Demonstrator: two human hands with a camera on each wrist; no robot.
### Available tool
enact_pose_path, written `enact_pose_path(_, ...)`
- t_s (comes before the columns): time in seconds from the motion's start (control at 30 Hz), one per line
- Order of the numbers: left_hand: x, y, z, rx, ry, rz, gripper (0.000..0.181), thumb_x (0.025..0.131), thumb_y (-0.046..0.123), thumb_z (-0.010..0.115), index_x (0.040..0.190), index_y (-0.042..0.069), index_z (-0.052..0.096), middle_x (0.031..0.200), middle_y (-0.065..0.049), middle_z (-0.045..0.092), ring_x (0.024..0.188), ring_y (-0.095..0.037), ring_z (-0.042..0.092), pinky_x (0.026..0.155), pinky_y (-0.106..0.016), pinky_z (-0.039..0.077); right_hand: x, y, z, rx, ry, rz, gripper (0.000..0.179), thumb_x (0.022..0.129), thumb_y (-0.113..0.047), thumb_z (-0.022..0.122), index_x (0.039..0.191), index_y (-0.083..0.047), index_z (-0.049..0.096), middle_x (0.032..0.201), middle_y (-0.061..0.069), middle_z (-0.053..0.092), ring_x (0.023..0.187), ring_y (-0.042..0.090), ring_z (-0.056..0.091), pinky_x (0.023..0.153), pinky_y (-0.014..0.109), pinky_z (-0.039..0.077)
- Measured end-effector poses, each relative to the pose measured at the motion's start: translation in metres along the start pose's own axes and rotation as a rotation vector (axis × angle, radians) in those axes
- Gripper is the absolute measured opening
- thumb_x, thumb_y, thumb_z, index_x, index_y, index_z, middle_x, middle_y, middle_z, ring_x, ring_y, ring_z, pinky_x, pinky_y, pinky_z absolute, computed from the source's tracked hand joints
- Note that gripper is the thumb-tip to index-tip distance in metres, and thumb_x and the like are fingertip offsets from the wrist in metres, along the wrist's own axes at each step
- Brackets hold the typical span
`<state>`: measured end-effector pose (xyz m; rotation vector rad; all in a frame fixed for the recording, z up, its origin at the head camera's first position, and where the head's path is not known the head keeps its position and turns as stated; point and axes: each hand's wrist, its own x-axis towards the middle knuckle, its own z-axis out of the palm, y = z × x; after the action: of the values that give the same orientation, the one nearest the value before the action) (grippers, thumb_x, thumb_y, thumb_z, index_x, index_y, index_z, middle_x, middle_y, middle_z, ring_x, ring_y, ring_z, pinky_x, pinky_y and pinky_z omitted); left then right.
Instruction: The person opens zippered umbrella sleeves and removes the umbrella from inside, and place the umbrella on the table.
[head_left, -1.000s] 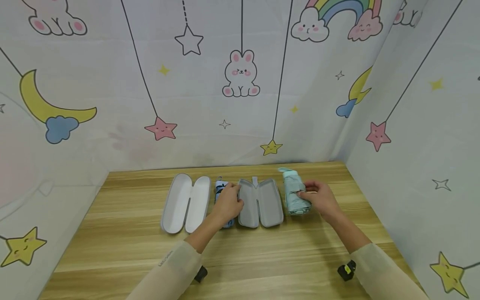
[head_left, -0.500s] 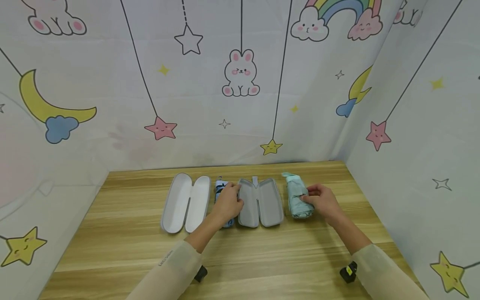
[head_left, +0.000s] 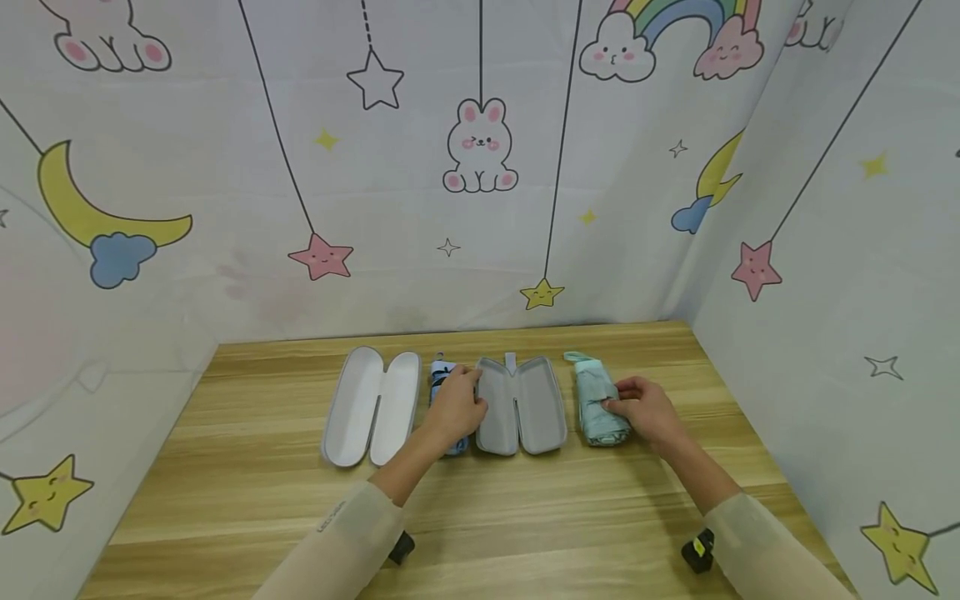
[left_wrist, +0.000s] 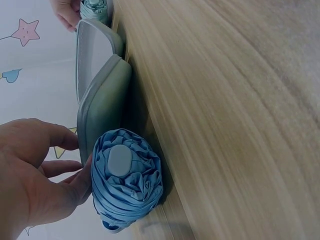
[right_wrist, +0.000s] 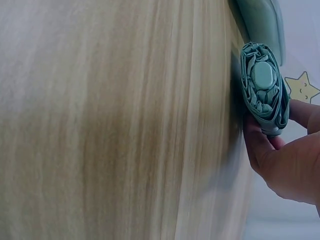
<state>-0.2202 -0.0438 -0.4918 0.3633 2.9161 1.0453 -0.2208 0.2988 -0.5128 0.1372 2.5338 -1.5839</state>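
Observation:
In the head view, my right hand [head_left: 649,412] grips a mint-green folded umbrella [head_left: 597,402] by its right side, thumb on top and fingers going under it. Its rounded handle end faces the right wrist camera, and a wrist loop sticks out at the far end. My left hand [head_left: 457,403] reaches over a blue folded umbrella [left_wrist: 127,175], its fingertips at the left rim of an open grey case [head_left: 497,417]. In the left wrist view, the thumb meets that rim while other fingers [left_wrist: 82,182] lie between case and blue umbrella.
A white open case [head_left: 352,417] lies left of the blue umbrella. Everything sits in a row on the wooden table [head_left: 517,525], near its back edge. A printed curtain [head_left: 405,192] hangs behind and to the sides.
My right hand has brought the mint-green umbrella slightly rightward and toward me, away from the grey case, setting it lower. My left hand and both cases have stayed put.

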Motion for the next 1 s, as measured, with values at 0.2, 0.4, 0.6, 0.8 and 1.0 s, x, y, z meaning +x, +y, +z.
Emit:
enact_pose_path(0.2,-0.0002,-0.0019,-0.0006,-0.003,0.005,-0.001,0.051,0.096,0.0,0.065,0.146,-0.007,0.058,0.146,-0.024,0.056,0.072,-0.015,0.056,0.064,-0.03,0.05,-0.0027,0.001,0.0036,-0.012,-0.001,-0.035,0.048,0.098,-0.01,0.075,0.135,0.011,0.054,0.129,0.029,0.06,0.112,0.033,0.063,0.081,0.025,0.054)
enact_pose_path(0.4,0.0002,-0.003,0.0002,0.0,-0.013,0.005,0.051,0.096,0.0,0.063,0.147,-0.007,0.057,0.147,-0.024,0.055,0.08,-0.019,0.059,0.066,-0.031,0.05,-0.0041,0.0025,0.0062,-0.059,0.011,-0.042,0.045,0.098,-0.011,0.075,0.134,0.009,0.057,0.131,0.028,0.062,0.119,0.038,0.064,0.085,0.028,0.054)
enact_pose_path(0.6,0.001,-0.0018,0.0001,0.016,0.001,0.02,0.05,0.095,0.001,0.065,0.145,-0.007,0.059,0.144,-0.024,0.057,0.1,-0.027,0.064,0.073,-0.036,0.053,-0.0009,0.006,0.0066,-0.125,0.032,-0.055,0.041,0.097,-0.013,0.077,0.129,0.007,0.061,0.128,0.027,0.065,0.119,0.04,0.064,0.092,0.04,0.055)
enact_pose_path(0.8,0.0019,-0.0004,0.0024,-0.001,-0.018,0.021,0.052,0.095,0.0,0.064,0.146,-0.008,0.057,0.146,-0.025,0.055,0.084,-0.02,0.06,0.068,-0.033,0.051,0.0005,0.0063,0.0048,-0.238,0.039,-0.086,0.037,0.094,-0.016,0.08,0.12,0.006,0.065,0.118,0.024,0.069,0.115,0.041,0.065,0.093,0.048,0.054)
enact_pose_path(1.0,0.0024,0.0016,0.0051,-0.011,-0.026,0.021,0.052,0.096,0.0,0.064,0.146,-0.009,0.056,0.145,-0.025,0.054,0.075,-0.018,0.057,0.064,-0.032,0.049,0.0032,0.0026,0.0029,-0.288,0.023,-0.075,0.034,0.094,-0.017,0.079,0.117,0.005,0.067,0.111,0.018,0.07,0.102,0.032,0.066,0.085,0.043,0.054)
